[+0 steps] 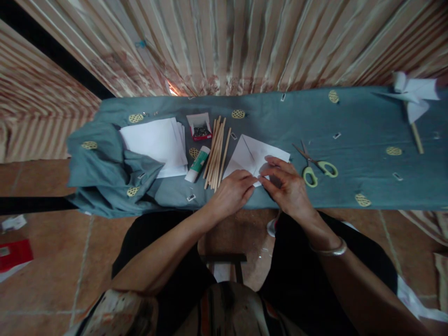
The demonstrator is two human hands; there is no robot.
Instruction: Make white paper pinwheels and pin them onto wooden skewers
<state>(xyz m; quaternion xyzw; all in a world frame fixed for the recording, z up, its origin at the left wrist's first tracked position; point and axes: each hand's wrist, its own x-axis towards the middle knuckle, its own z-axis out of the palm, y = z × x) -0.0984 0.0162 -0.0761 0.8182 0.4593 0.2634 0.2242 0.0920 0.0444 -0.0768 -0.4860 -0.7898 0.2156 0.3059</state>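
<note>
A white sheet of paper (245,151) lies in front of me on the cloth-covered table, with dark lines, cuts or creases, running in from its far corner. My left hand (235,190) has its fingers together on the paper's near edge. From the other side my right hand (285,184) pinches the paper close to the left fingertips, its other fingers bent above it. The fingers hide part of the near edge. Just right of the paper lie scissors (318,164) with light green handles, blades apart. Several wooden sticks (216,154) lie to its left.
Left of the sticks are a glue stick (198,164), a small open red box (200,128) of tiny dark pieces and a stack of white paper (154,142). A paper pinwheel (415,95) on a stick lies far right. Cloth (105,172) bunches at the left end; curtains (224,46) hang behind.
</note>
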